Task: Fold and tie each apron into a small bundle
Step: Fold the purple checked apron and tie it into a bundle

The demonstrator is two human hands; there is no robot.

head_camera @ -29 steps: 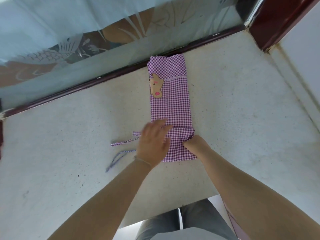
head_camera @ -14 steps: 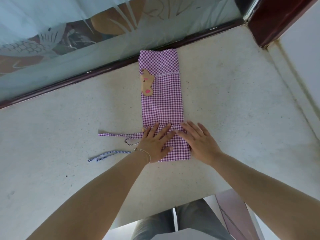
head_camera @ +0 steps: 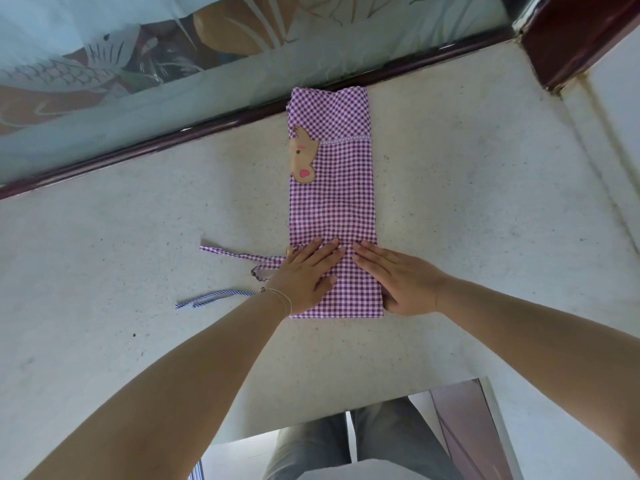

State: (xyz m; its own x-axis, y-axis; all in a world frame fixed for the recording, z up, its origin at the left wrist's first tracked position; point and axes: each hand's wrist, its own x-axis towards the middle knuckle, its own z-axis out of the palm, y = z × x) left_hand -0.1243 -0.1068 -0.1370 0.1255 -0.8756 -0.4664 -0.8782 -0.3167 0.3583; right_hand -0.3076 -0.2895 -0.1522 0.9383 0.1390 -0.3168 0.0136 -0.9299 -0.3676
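While both hands press flat on its near end, the purple gingham apron (head_camera: 332, 202) lies folded into a long narrow strip on the pale speckled desk (head_camera: 485, 202).

The left hand (head_camera: 303, 277) and right hand (head_camera: 401, 280) rest side by side on the folded-over near flap, fingers (head_camera: 325, 249) straight and spread, grasping nothing (palms down on the cloth). A tan bear patch (head_camera: 302, 157) sits at the strip's left edge, toward its far end, which reaches the dark red window frame (head_camera: 173, 142). One gingham tie (head_camera: 239, 253) trails left from under the left hand; a striped cord (head_camera: 211, 299) lies on the desk near the left wrist, which wears a thin bracelet (head_camera: 277, 295).
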